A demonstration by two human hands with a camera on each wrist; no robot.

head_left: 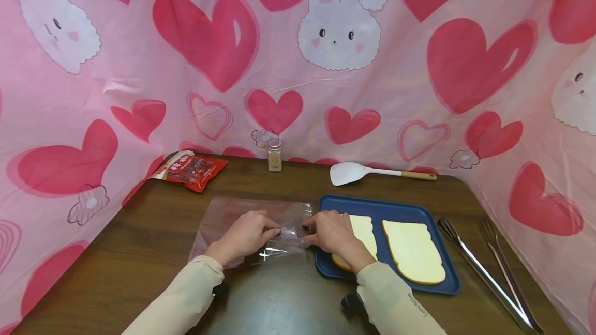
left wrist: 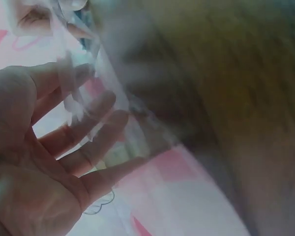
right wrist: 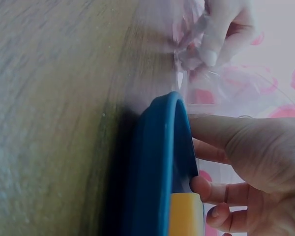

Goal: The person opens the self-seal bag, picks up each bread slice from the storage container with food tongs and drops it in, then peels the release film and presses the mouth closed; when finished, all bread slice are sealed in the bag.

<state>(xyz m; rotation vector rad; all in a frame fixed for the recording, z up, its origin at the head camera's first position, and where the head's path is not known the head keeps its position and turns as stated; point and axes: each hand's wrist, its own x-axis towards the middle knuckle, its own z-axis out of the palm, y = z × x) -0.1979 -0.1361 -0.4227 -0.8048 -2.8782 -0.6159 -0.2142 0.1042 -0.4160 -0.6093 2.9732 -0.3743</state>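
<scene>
A clear plastic bag (head_left: pixel 219 216) lies on the dark wood table between the two hands. My left hand (head_left: pixel 244 234) pinches its crinkled film between thumb and index finger; the left wrist view shows that hand (left wrist: pixel 54 142) with its other fingers spread behind the film. My right hand (head_left: pixel 331 231) is at the bag's right edge, thumb and index finger apart and touching the film. In the right wrist view, the tray rim partly hides that hand's fingertips (right wrist: pixel 200 186). Its wrist passes over a bread slice (head_left: pixel 363 231) on the blue tray (head_left: pixel 379 237).
A second bread slice (head_left: pixel 414 252) lies on the tray's right side. Metal tongs (head_left: pixel 489 273) rest to the right. Along the back are a white spatula (head_left: pixel 349 173) with a wooden handle, a small seasoning jar (head_left: pixel 274 156) and a red food packet (head_left: pixel 193 169). Patterned pink cloth surrounds the table.
</scene>
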